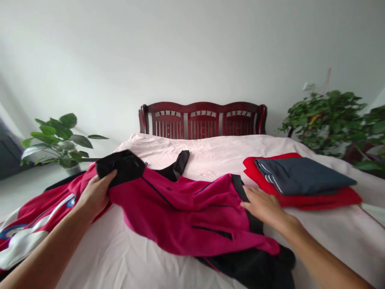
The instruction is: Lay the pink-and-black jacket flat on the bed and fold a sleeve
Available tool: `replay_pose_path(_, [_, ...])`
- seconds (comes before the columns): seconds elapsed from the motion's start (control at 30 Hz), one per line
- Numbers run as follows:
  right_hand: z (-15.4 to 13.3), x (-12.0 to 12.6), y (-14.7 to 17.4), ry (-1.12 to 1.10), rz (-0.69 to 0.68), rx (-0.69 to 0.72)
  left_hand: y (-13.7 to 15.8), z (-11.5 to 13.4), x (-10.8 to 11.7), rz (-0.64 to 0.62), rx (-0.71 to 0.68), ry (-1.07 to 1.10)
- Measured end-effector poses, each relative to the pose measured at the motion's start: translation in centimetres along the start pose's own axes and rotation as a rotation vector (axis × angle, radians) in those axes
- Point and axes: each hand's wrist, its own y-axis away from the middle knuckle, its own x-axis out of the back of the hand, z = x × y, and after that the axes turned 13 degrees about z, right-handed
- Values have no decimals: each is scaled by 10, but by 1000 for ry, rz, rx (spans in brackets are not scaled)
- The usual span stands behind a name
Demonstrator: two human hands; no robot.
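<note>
My left hand (95, 192) grips the jacket (183, 208) collar, right hand (262, 204) flat and open on it; folding's underway, sleeve next.

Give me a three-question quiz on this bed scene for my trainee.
1. Which hand grips the black part of the magenta jacket?
2. True or false: the right hand lies flat and open on the jacket.
3. What lies on top of the folded red garment: A) a dark grey folded garment, B) a pillow, C) a plant?

Key:
1. The left hand.
2. True.
3. A.
</note>
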Motion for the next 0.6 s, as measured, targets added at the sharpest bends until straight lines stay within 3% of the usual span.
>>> replay_pose_path(0.1, [-74, 15, -11, -425, -87, 292, 25, 49, -57, -226, -44, 292])
replay_pose_path(0.2, [-150, 16, -27, -830, -87, 461, 53, 86, -105, -436, -143, 368])
replay_pose_path(0.27, [-185, 12, -40, -1025, -130, 503, 70, 103, -116, -504, -258, 278])
replay_pose_path(0.33, [-209, 7, -54, -1117, -155, 494, 87, 110, -107, -405, -434, 96])
replay_pose_path(0.4, [-225, 8, -65, -1199, -90, 425, 109, 98, -84, -145, -654, -73])
replay_pose_path(0.43, [-233, 12, -69, -1257, -33, 376, 122, 85, -70, 15, -770, -109])
replay_pose_path(0.47, [-241, 19, -71, -1322, 22, 326, 137, 66, -57, 91, -874, -105])
replay_pose_path(0.53, [-263, 39, -73, -1444, 116, 228, 169, 21, -42, 31, -981, -90])
replay_pose_path(0.6, [-290, 67, -71, -1515, 204, 130, 195, -24, -46, -104, -900, -189])
